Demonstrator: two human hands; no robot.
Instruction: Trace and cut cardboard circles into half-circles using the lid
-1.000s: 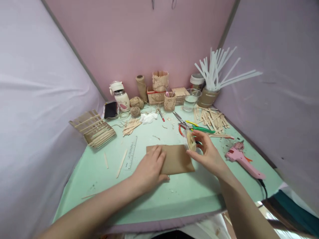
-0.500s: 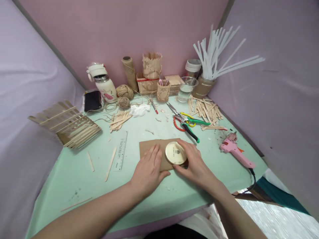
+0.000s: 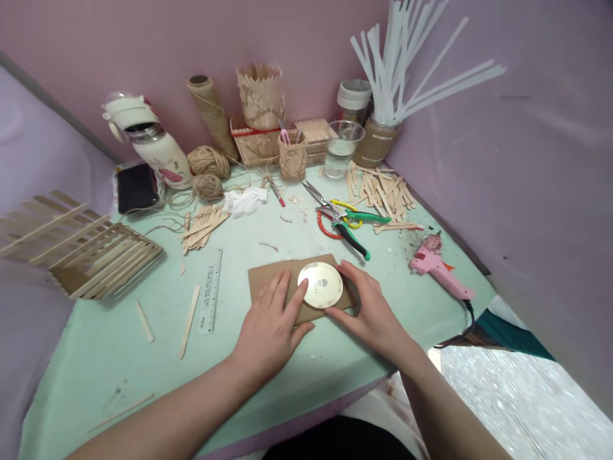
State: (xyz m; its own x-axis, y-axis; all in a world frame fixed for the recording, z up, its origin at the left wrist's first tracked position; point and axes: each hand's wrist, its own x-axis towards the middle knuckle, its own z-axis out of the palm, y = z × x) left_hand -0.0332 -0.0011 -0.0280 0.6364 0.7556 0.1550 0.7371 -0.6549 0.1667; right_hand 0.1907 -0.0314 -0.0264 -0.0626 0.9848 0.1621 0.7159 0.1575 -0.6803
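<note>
A brown cardboard piece (image 3: pixel 261 281) lies near the front of the mint-green table (image 3: pixel 143 358). On its right part sits a round gold-topped lid (image 3: pixel 320 284), lying flat. My left hand (image 3: pixel 271 326) rests flat on the cardboard with its fingers spread, the fingertips touching the lid's left rim. My right hand (image 3: pixel 371 310) curls round the lid's right and near side, thumb and fingers holding its edge.
Scissors and green-handled pliers (image 3: pixel 347 220) lie behind the cardboard. A pink glue gun (image 3: pixel 438 271) sits at the right edge, a clear ruler (image 3: pixel 211 291) and loose sticks (image 3: pixel 189 313) at the left. A stick frame (image 3: pixel 81 246), twine, bottle, phone and cups line the back.
My right hand brought the lid down from upright in the air and laid it flat on the cardboard. The left hand stayed pressing the cardboard, and the view tilted lower.
</note>
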